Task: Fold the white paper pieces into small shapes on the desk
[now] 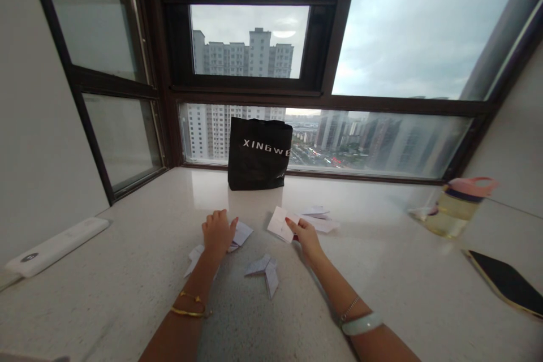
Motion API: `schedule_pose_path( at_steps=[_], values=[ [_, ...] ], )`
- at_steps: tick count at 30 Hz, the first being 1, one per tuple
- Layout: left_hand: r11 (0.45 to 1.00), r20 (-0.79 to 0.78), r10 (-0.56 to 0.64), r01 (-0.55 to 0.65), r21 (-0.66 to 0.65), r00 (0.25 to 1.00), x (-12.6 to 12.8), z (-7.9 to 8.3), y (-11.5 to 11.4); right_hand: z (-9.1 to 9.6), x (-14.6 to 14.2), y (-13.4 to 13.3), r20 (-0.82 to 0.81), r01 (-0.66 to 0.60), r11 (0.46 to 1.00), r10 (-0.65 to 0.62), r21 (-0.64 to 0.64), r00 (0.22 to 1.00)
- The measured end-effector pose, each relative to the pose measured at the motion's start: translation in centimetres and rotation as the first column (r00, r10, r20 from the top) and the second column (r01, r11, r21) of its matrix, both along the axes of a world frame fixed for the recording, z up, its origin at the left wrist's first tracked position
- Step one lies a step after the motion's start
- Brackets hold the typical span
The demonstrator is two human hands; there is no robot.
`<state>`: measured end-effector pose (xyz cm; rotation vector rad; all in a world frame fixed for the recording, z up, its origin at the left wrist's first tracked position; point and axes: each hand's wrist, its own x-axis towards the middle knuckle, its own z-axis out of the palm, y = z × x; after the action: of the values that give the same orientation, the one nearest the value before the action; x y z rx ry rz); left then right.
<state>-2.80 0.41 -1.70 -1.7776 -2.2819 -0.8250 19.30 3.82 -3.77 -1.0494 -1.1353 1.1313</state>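
My right hand (306, 236) pinches a small white folded paper (280, 223), lifted a little off the pale stone counter (127, 271). My left hand (218, 233) rests fingers curled on another folded paper piece (241, 233), with more white scraps (194, 257) beside its wrist. A folded paper shape with pointed arms (265, 270) lies flat between my forearms. Further folded papers (318, 218) lie just beyond my right hand.
A black paper bag (258, 154) stands at the back against the window. A bottle with a pink lid (456, 208) lies on its side at the right, a dark phone (507, 283) near it. A white power strip (57, 244) sits at the left.
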Motion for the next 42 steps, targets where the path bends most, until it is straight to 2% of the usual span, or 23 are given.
schedule_pose_path(
  at_steps=[2, 4, 9, 14, 21, 25, 27, 29, 31, 34, 36, 38, 40, 42],
  values=[
    [0.994, -0.058, 0.027, -0.033, -0.108, 0.998, -0.1, -0.2, -0.4, 0.0, -0.2, -0.1, -0.005, -0.015, 1.000, 0.015, 0.000, 1.000],
    [0.986, -0.066, 0.006, -0.017, -0.168, 0.998, 0.1, -0.2, -0.6, 0.1, -0.5, -0.3, 0.009, -0.028, 1.000, 0.028, 0.007, 1.000],
    [0.994, -0.028, 0.015, -0.018, -0.103, 0.999, 0.7, 0.6, -0.6, 0.3, -0.8, -0.4, 0.026, -0.045, 0.999, 0.045, 0.014, 0.999],
    [0.993, 0.031, 0.016, -0.012, -0.115, 0.999, 0.3, 1.0, -0.7, 0.3, -0.8, -0.5, 0.051, -0.040, 0.999, 0.039, 0.019, 0.998],
    [0.997, 0.045, 0.064, -0.063, -0.033, 0.997, -0.4, 1.2, -0.8, 0.3, -0.9, -0.6, 0.053, -0.067, 0.998, 0.066, 0.022, 0.996],
    [0.986, 0.001, 0.078, -0.078, 0.148, 0.997, -0.8, 1.2, -0.7, 0.4, -0.9, -0.6, 0.038, -0.069, 0.997, 0.068, 0.028, 0.997],
    [0.980, -0.006, 0.043, -0.041, 0.194, 0.999, -1.0, 1.3, -0.6, 0.4, -0.9, -0.6, 0.020, -0.074, 0.997, 0.073, 0.030, 0.997],
    [0.989, 0.010, -0.023, 0.021, 0.149, 1.000, -1.2, 1.5, -0.5, 0.4, -0.9, -0.6, 0.007, -0.077, 0.997, 0.077, 0.027, 0.997],
    [0.998, 0.062, -0.038, 0.035, 0.052, 0.997, -1.3, 1.6, -0.5, 0.4, -1.0, -0.6, -0.002, -0.087, 0.996, 0.087, 0.024, 0.996],
    [0.995, 0.126, 0.055, -0.044, -0.087, 0.990, -1.3, 1.5, -0.5, 0.4, -1.1, -0.7, -0.011, -0.100, 0.995, 0.100, 0.015, 0.995],
    [0.990, 0.131, 0.085, -0.069, -0.125, 0.988, -1.2, 1.3, -0.5, 0.5, -1.2, -0.8, -0.012, -0.101, 0.995, 0.101, 0.010, 0.995],
    [0.996, 0.111, 0.067, -0.060, -0.066, 0.992, -1.2, 1.2, -0.5, 0.6, -1.2, -0.9, -0.006, -0.101, 0.995, 0.101, 0.007, 0.995],
    [0.994, 0.105, 0.050, -0.060, 0.092, 0.993, -1.1, 1.2, -0.5, 0.7, -1.2, -0.9, -0.008, -0.108, 0.994, 0.108, 0.008, 0.994],
    [0.965, 0.169, -0.015, -0.031, 0.261, 0.985, -1.0, 1.5, -0.4, 0.8, -1.2, -1.0, -0.026, -0.117, 0.993, 0.117, 0.012, 0.993]
  ],
)
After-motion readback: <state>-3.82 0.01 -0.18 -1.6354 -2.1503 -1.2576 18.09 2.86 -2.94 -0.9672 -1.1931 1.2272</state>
